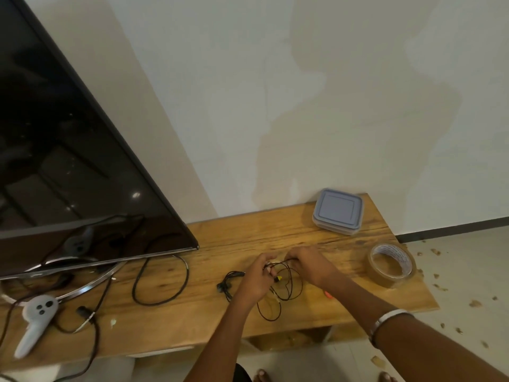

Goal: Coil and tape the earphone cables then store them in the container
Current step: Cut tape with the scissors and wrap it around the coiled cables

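Note:
My left hand (257, 279) and my right hand (309, 266) are close together above the wooden table (209, 307), both gripping a thin black earphone cable (287, 292). Its loose loops hang down onto the table between and below my hands. A small yellow part (279, 278) shows on the cable next to my left fingers. Another bundle of black cable (230, 282) lies just left of my left hand. A roll of brown tape (391, 264) stands to the right. The grey-lidded container (338, 210), closed, sits at the back right by the wall.
A large dark TV screen (68, 161) on a curved metal stand (91, 285) fills the left. A thick black cable loop (161, 282) and a white handheld controller (35, 321) lie on the left of the table. The table's right edge drops to a tiled floor with scattered debris (475, 303).

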Action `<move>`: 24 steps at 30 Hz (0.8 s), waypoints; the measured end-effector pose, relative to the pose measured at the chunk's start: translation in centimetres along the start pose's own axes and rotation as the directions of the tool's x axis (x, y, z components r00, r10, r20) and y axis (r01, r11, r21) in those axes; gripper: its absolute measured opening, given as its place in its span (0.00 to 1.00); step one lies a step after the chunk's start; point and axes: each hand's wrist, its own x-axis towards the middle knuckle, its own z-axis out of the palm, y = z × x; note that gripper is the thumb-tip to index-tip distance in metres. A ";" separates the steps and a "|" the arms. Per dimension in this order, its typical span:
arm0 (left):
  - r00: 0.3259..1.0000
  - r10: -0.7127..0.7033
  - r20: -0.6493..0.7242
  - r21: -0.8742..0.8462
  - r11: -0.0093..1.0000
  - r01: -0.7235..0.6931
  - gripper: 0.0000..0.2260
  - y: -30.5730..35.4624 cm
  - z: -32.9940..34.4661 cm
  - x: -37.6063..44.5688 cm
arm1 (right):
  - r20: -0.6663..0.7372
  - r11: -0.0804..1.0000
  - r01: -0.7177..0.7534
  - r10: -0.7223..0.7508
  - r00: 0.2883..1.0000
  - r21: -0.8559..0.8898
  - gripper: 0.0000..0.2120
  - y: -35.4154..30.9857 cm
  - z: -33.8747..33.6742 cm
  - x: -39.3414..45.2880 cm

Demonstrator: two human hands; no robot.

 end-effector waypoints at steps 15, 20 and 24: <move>0.998 0.014 -0.055 -0.251 0.968 -0.028 0.22 4.1 -1.1 -2.8 | -0.018 0.710 -0.065 0.108 0.994 0.701 0.04 -3.4 -2.7 -3.4; 0.987 -0.036 -0.154 -0.446 0.894 -0.037 0.20 5.2 -1.2 -2.9 | 0.142 0.434 -0.207 0.179 0.974 0.877 0.11 -4.3 -2.2 -4.6; 0.969 -0.129 -0.209 -0.616 0.787 -0.028 0.19 6.0 -0.8 -2.5 | 0.176 0.386 -0.220 0.145 0.974 0.896 0.15 -4.2 -1.3 -4.4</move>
